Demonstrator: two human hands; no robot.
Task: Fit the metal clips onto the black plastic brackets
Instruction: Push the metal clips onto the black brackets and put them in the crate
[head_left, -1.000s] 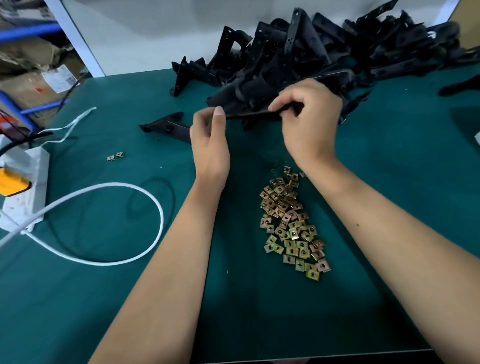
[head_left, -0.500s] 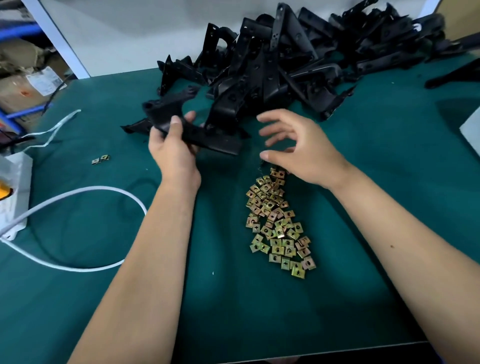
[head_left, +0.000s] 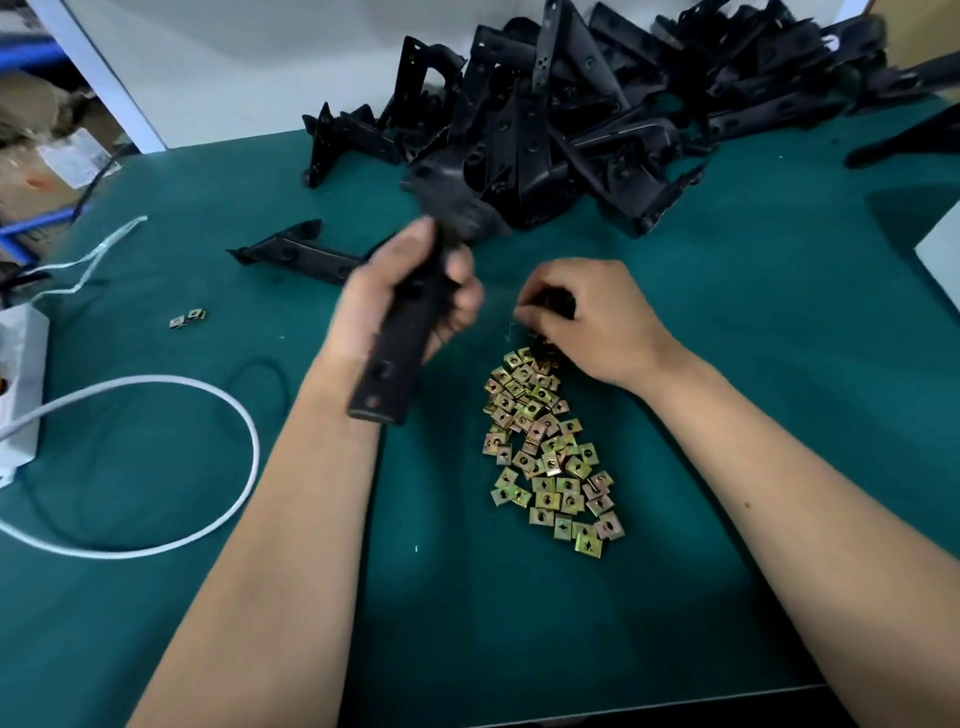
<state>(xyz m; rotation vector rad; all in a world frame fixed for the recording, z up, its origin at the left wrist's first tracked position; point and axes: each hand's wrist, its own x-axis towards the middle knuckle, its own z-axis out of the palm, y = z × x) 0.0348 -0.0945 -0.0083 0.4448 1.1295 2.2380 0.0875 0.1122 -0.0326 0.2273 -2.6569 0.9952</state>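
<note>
left hand (head_left: 410, 306) wrapped round one black bracket (head_left: 400, 353), held off the green tabletop (head_left: 779, 364), long arm pointing back toward the wrist, wider end up near the heap; blurred. right hand (head_left: 587, 317) down at the far end of the clip pile (head_left: 550, 447), fingers curled, tips touching or just above the nearest clips. could not tell whether a clip was already pinched: fingertips hidden under the hand.

step judged: picking up a clip for the bracket in hand. no clip seen on that bracket, though blur hid most of the detail. next move likely called for: one clip isolated from its neighbours, open side turned toward a bracket edge by a hole, bracket steadied, clip pushed on till seated. risk judged: taking two clips at once, since clips lay overlapping.

counts:
- brackets in hand: one.
- brackets lying apart on the tabletop: one (head_left: 296, 252), left of the held one, near the heap.
- bracket heap (head_left: 597, 104) at the back of the tabletop: tangled, not countable; some dozens at a guess. further dark pieces at the right edge, too cut off to count.
- clips in the pile: brass-coloured squares, several dozen, overlapping, exact count not possible.
- stray clips (head_left: 188, 318): two, well apart from the pile, out to the left.
- also noted: one white cable (head_left: 244, 415) looped on the tabletop, one white power strip (head_left: 21, 374) at the left edge.
</note>
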